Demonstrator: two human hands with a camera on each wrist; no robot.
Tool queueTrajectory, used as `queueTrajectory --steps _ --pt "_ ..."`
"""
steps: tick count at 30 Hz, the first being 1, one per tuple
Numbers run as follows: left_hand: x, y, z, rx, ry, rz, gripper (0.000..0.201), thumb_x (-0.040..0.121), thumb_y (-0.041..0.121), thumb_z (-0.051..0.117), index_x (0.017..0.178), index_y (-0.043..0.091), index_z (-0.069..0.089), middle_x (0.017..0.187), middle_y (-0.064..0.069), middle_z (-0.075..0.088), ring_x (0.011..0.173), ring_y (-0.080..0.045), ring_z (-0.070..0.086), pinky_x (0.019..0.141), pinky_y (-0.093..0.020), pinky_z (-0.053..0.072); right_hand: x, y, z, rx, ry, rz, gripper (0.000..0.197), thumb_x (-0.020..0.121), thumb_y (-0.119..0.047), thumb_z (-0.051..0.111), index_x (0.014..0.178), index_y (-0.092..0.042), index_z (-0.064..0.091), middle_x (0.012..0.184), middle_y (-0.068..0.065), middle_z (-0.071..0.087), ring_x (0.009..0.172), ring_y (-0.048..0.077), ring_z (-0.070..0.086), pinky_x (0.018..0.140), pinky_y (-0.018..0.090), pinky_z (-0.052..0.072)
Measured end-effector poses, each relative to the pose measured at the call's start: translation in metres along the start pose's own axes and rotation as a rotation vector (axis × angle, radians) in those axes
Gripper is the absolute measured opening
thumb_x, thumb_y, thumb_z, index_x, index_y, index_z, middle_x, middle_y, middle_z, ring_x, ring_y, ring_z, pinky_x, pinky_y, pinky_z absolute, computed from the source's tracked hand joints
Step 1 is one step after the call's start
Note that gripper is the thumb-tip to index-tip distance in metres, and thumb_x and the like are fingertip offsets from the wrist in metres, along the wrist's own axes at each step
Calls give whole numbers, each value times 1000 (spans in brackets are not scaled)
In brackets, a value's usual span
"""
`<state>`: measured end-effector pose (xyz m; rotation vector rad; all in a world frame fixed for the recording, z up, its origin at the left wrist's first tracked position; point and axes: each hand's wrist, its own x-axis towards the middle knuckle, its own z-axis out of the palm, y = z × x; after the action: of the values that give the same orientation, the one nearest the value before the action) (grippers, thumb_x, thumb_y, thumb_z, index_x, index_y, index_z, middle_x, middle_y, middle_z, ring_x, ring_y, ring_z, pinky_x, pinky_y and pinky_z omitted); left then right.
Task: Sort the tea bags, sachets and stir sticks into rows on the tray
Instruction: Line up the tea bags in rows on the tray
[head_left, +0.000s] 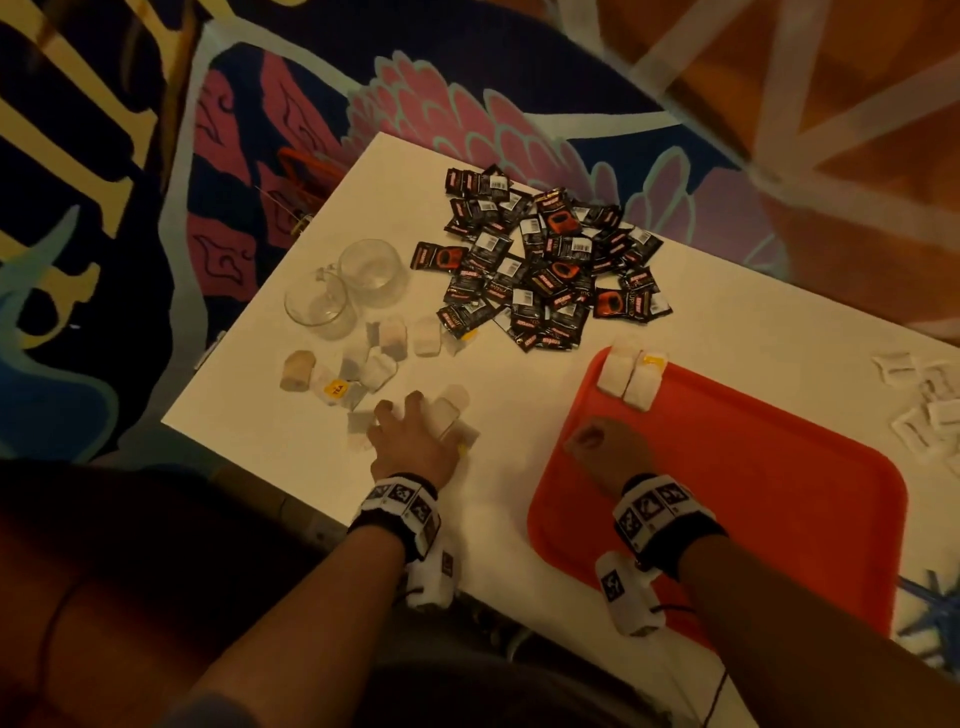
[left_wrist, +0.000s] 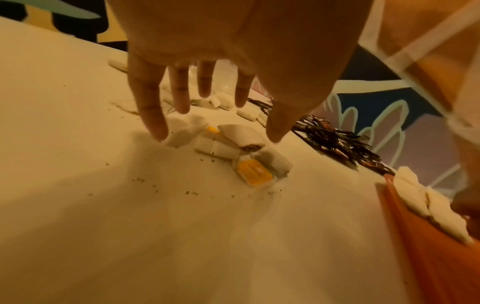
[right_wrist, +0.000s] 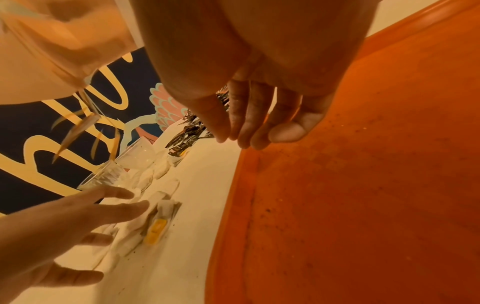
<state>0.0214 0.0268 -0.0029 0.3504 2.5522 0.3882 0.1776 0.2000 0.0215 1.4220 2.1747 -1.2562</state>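
The left hand (left_wrist: 233, 41) has its fingers (left_wrist: 153, 115) spread and straight, reaching down over a small cluster of tea bags (left_wrist: 228, 144) on the white table (left_wrist: 130, 226); the fingertips are just above or barely touching the bags, and nothing is grasped. One bag just below the thumb tip shows a yellow tag (left_wrist: 255, 171). Loose tea crumbs dot the table beneath the palm. The right hand (right_wrist: 259, 115) hangs over the near-left corner of the orange tray (head_left: 753, 493), fingers (right_wrist: 285, 131) loosely bent together and empty — no bag between them. Just beyond those fingertips, at the tray's far-left corner, two tea bags (head_left: 628, 376) lie side by side, touching, partly over the rim. Beyond the left fingertips more tea bags (head_left: 374, 353) are scattered, and past them two clear glass cups (head_left: 343, 286) stand close together. Between the two hands and farther out lies a heap of black sachets (head_left: 550, 260). Far off to the right of the tray, white sachets (head_left: 924, 405) sit at the table's edge — blurred there.
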Motion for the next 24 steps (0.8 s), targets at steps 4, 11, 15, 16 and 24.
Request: queueTrajectory --steps 4,11,15,16,24 --pt "9 15 9 107 -127 98 63 87 44 67 142 34 36 145 -9 22 129 -36 29 93 -49 46 -4 4 7 4 -7 7 2 92 -22 64 93 -21 63 94 -5 60 85 10 55 74 24 43" --pt "27 24 16 167 -157 302 25 90 12 58 115 12 57 119 -14 50 108 -34 53 85 -38 45 -10 2 6 33 -17 0 3 93 -21 62 95 -21 64 97 -4 60 88 12 54 75 24 42" --pt "28 22 12 -356 -238 167 6 89 12 63 87 15 58 93 -7 64 91 -29 63 77 -35 53 -15 -5 2 109 -21 7 5 93 -24 62 97 -20 62 95 -7 57 88 10 52 75 24 42" --pt "26 25 8 -532 -294 83 10 88 12 65 83 17 58 93 -10 66 89 -30 66 79 -42 58 -15 -8 2 125 -33 4 7 93 -25 62 98 -20 62 96 -6 59 87 10 53 72 23 42" --pt "7 58 -26 -1205 -770 -52 24 95 -8 47 98 15 56 91 -12 65 74 -22 68 57 -28 55 -19 -41 -21 416 27 -137 17 89 -18 67 106 -18 65 94 -4 66 88 13 63 64 19 45"
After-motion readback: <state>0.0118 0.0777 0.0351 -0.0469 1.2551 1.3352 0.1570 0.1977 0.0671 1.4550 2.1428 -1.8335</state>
